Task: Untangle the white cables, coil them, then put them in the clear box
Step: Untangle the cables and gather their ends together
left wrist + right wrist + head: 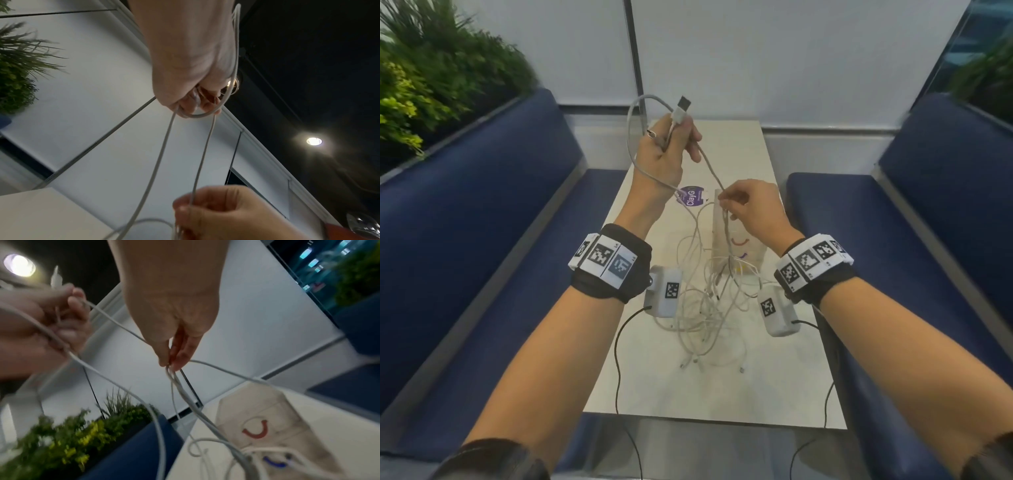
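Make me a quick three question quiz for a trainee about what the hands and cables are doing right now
1. True or false: the left hand holds the USB plug of the lifted cable.
2. Where is the right hand pinching?
A. the same cable, lower down
B. the box lid
C. nothing
3. Fill in: the tangled cables lie on the ____.

Key: 1 true; 2 A; 3 table.

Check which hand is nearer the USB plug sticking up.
Left. The left hand grips the cable right below the USB plug. The right hand pinches cable strands lower down, apart from the plug, over the clear box.
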